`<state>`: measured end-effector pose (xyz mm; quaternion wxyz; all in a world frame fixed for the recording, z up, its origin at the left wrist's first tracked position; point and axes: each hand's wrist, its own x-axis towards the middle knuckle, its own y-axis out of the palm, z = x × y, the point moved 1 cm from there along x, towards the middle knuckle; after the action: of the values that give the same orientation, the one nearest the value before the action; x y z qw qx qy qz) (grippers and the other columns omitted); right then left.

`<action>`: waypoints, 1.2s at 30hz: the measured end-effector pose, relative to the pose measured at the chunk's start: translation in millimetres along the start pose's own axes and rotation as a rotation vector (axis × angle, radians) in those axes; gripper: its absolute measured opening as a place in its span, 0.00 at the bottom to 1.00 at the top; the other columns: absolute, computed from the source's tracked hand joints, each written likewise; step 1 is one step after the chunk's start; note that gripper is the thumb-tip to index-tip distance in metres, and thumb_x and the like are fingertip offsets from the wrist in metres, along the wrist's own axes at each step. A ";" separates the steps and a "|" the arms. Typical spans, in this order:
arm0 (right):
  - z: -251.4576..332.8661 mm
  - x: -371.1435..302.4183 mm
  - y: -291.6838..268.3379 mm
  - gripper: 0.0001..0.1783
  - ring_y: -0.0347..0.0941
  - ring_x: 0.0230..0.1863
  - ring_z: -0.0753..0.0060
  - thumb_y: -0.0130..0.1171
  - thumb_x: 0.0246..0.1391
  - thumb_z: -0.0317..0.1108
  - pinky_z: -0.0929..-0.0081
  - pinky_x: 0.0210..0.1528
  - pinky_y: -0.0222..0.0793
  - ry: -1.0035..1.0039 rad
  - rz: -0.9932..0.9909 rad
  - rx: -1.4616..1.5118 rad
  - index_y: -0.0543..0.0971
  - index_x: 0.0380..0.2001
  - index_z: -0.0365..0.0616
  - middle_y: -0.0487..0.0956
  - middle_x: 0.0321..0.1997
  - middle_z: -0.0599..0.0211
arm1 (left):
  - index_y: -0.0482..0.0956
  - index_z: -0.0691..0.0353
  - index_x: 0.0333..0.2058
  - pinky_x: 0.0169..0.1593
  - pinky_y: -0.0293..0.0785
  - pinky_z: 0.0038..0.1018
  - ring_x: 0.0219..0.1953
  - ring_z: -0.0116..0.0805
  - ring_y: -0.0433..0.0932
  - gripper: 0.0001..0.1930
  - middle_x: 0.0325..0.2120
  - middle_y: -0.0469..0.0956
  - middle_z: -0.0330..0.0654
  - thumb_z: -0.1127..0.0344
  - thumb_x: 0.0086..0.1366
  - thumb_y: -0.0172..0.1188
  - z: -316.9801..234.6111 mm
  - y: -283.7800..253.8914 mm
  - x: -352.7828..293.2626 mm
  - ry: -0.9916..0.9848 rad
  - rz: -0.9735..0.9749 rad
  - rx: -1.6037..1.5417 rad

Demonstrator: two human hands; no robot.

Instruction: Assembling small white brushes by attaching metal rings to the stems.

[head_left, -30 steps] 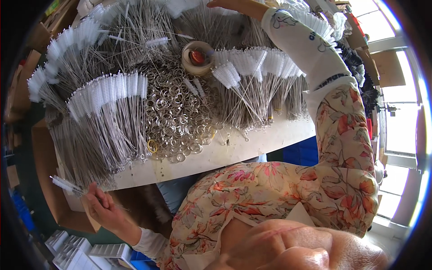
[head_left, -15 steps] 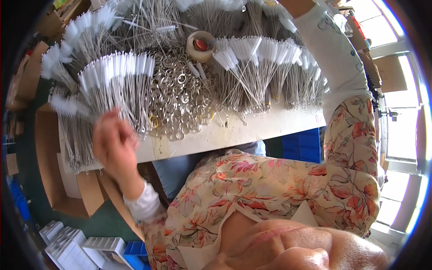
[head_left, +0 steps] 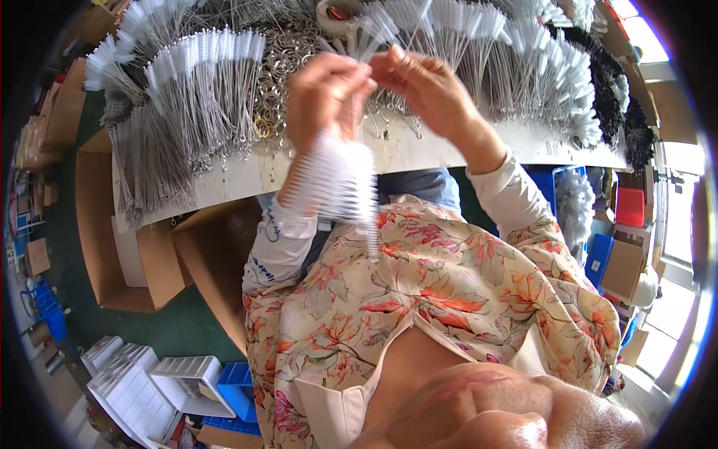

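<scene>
My left hand (head_left: 323, 97) is raised over the front of the table with its fingers closed on a wire brush. The white bristle end of this brush (head_left: 340, 183) hangs below the hand in front of my sleeve, smeared by motion. Close beside it, my right hand (head_left: 437, 90) is pinched, its fingertips almost meeting those of the left; what they hold is too small to tell. Behind the hands lies a heap of metal split rings (head_left: 275, 71), partly hidden. Bunches of similar brushes (head_left: 202, 97) lie to its left, and more brushes (head_left: 479, 71) to its right.
The white table (head_left: 247, 172) ends just in front of the brushes. A round tape roll (head_left: 336, 19) sits at the back. Open cardboard boxes (head_left: 112, 277) stand at left below the table, with white crates (head_left: 134, 385) nearer me. Dark brushes (head_left: 632, 112) hang at right.
My left hand has moved right from the left brush bunches to the middle, a brush in it. My right hand has come in from the far right to meet it. The view has shifted.
</scene>
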<state>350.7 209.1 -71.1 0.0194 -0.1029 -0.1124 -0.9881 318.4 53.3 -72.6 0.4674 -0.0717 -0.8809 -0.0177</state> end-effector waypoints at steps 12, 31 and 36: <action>39.1 -63.7 -46.1 0.07 0.72 0.27 0.79 0.57 0.51 0.35 0.83 0.29 0.64 0.340 0.278 -1.045 0.79 0.25 0.45 0.78 0.27 0.72 | 0.74 0.62 0.44 0.31 0.72 0.24 0.26 0.31 0.75 0.14 0.26 0.76 0.42 0.67 0.60 0.59 3.3 -1.1 -113.7 -0.359 0.524 0.053; -12.1 -94.9 -14.3 0.10 0.67 0.22 0.87 0.53 0.55 0.34 0.84 0.24 0.65 0.896 0.365 -0.332 0.80 0.30 0.41 0.76 0.21 0.74 | 0.77 0.59 0.32 0.32 0.71 0.31 0.29 0.37 0.75 0.09 0.27 0.76 0.38 0.71 0.50 0.64 -3.8 -19.6 -93.3 -0.018 0.744 0.111; -0.3 -92.5 -42.3 0.06 0.75 0.24 0.69 0.54 0.54 0.31 0.74 0.22 0.66 0.206 0.373 -1.485 0.79 0.30 0.43 0.79 0.26 0.66 | 0.77 0.53 0.28 0.39 0.62 0.31 0.32 0.34 0.68 0.12 0.25 0.73 0.33 0.63 0.44 0.69 50.7 -28.1 -60.7 0.024 0.720 0.619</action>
<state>438.5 251.6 -99.8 0.1218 -0.0138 0.6013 -0.7896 306.3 23.8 -150.2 0.4534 -0.2295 -0.7585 0.4080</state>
